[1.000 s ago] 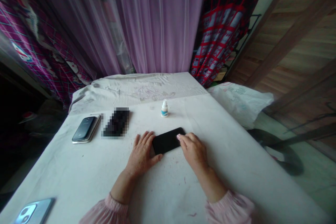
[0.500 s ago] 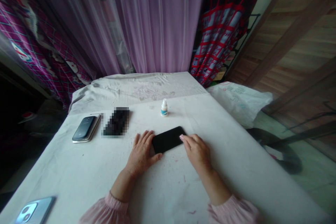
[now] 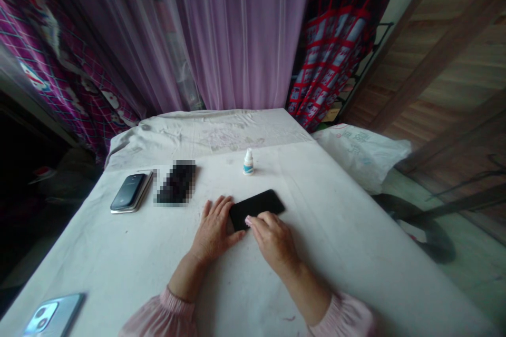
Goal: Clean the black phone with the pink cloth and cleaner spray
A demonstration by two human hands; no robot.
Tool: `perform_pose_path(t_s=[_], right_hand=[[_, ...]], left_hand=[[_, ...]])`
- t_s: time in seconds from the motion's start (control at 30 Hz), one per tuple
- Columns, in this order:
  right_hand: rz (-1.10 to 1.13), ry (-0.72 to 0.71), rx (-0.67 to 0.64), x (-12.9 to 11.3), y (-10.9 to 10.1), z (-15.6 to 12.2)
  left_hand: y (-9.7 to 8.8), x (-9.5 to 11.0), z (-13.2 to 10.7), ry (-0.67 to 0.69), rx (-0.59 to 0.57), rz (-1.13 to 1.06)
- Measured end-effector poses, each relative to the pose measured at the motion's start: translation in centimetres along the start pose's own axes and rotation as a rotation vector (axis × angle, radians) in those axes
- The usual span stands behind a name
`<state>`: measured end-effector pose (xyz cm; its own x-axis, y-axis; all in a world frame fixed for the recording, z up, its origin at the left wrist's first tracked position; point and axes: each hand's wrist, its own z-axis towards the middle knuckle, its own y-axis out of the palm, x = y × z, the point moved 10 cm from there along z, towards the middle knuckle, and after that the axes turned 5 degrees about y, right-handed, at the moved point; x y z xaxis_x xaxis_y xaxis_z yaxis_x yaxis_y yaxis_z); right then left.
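A black phone point(image 3: 259, 204) lies flat, screen dark, on the white cloth of the table point(image 3: 348, 231). My left hand point(image 3: 213, 229) rests open and flat against the phone's left end, thumb along its near edge. My right hand point(image 3: 271, 237) lies over the phone's near edge, fingers extended together, fingertips pressing on the glass near its left part. Neither hand holds anything.
A small white dropper bottle point(image 3: 247, 162) stands behind the phone. A dark phone on a silver one point(image 3: 128, 193) and a blurred-out black item point(image 3: 176, 183) lie at the left. A silver-blue phone point(image 3: 49, 317) sits at the near left corner. A white bag point(image 3: 361, 152) lies right of the table.
My right hand has slid leftward along the phone from its right end toward its left part. The left hand and the phone have stayed put.
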<state>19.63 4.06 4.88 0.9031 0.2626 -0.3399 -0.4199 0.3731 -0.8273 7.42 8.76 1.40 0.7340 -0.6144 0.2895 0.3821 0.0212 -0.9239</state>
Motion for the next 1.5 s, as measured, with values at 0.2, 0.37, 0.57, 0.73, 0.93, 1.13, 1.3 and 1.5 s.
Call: perform_pose_path(t_s=[0.2, 0.37, 0.57, 0.73, 0.93, 1.13, 1.3, 1.5], right_hand=[[-0.062, 0.189, 0.12, 7.0, -2.4, 0.5], [-0.053, 0.116, 0.094, 4.8, -1.6, 0.3], [-0.016, -0.057, -0.005, -0.6, 0.2, -0.2], [-0.044, 0.126, 0.053, 5.0, -1.4, 0.1], [-0.011, 0.275, 0.114, 10.2, -2.6, -0.4], [0.051, 0.306, 0.13, 10.9, -2.8, 2.8], [-0.001, 0.25, -0.05, 9.9, -0.7, 5.3], [0.147, 0.212, -0.163, 5.8, -0.4, 0.8]], left_hand=[[0.1, -0.1, 0.0, 0.01, -0.019, -0.012], [0.1, -0.2, -0.1, 0.018, 0.003, -0.013], [0.3, -0.4, -0.2, 0.021, -0.001, -0.004], [0.3, -0.5, -0.1, 0.029, -0.008, -0.013], [0.5, -0.8, -0.1, 0.026, -0.024, -0.031], [0.2, -1.3, -0.2, 0.009, 0.059, -0.019], [-0.6, -2.2, -0.5, -0.088, 0.187, 0.016], [-1.8, -2.9, -0.6, -0.186, 0.279, 0.042]])
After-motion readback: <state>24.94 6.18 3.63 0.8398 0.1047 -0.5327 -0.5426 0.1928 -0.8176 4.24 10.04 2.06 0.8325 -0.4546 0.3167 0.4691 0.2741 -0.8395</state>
